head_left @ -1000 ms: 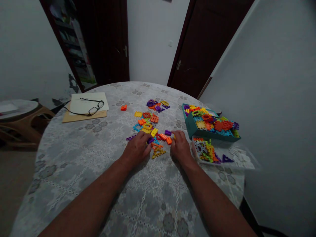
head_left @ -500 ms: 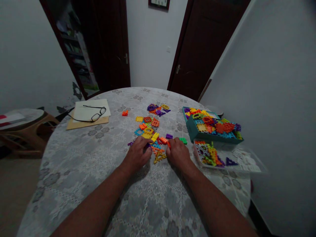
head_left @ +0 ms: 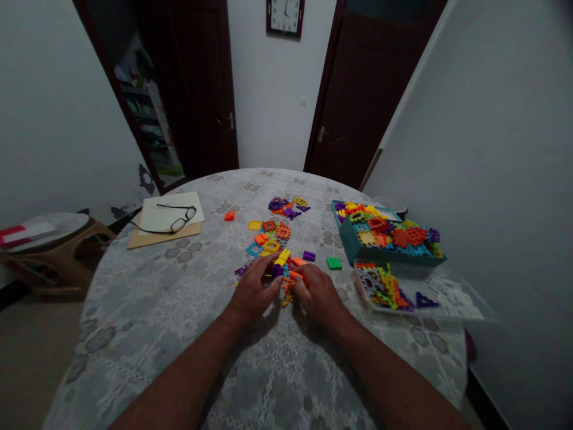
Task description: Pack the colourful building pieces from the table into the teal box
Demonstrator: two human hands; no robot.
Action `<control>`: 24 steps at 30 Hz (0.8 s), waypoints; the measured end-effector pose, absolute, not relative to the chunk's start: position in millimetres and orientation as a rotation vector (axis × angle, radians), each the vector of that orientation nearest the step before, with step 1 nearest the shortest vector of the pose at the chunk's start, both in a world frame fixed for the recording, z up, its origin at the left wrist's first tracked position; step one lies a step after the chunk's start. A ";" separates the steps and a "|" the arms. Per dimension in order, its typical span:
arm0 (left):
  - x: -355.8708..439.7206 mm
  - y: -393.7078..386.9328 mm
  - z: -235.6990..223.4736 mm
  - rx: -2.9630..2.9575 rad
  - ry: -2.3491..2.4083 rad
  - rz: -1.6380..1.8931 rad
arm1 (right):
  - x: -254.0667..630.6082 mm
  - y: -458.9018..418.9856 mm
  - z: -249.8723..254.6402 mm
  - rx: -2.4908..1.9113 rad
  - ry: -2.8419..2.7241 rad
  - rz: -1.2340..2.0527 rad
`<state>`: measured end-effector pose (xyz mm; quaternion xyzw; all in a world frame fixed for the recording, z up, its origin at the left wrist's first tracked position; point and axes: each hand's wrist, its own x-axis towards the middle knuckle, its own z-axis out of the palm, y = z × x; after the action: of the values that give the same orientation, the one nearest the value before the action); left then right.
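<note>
My left hand (head_left: 253, 292) pinches a small purple plastic block (head_left: 277, 270) at its fingertips. My right hand (head_left: 316, 292) is closed on an orange block (head_left: 297, 276) right beside it, and the two pieces nearly touch. Both hands hover just above the lace tablecloth (head_left: 179, 286), over an orange-yellow flat piece partly hidden beneath them. Just beyond the fingers lie loose blocks: a yellow one (head_left: 282, 257), a purple one (head_left: 308, 255) and a green one (head_left: 333, 263).
A teal box (head_left: 353, 242) full of coloured pieces stands at the right, with a clear lid (head_left: 430, 292) holding more pieces in front of it. More flat pieces (head_left: 286, 206) lie farther back. Glasses (head_left: 179, 218) rest on papers at left. A stool (head_left: 54, 251) stands off the table.
Both hands have drawn together and toward me, bringing the purple and orange blocks close. The green block beside the right hand is now uncovered. The camera has tilted up.
</note>
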<state>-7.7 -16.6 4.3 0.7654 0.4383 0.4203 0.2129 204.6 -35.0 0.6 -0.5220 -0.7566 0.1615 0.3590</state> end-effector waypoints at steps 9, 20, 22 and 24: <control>0.1 -21.2 0.3 2.176 0.998 1.253 | 182.7 -35.8 -8.6 -1.098 -1.334 1.285; 2.0 -17.5 -9.6 2.292 0.854 1.165 | 180.3 -30.9 -23.9 -1.003 -0.935 1.427; 1.2 -17.4 -9.4 2.293 0.858 1.151 | 181.7 -34.2 -17.5 -1.014 -0.962 1.389; 0.5 -17.7 -7.3 2.295 0.832 1.112 | 182.5 -36.8 -12.1 -1.037 -1.006 1.335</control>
<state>0.5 -17.7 -7.3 0.8331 0.3020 0.4036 0.2275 182.5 -36.8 -12.1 -0.4388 -0.4259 0.5651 0.5539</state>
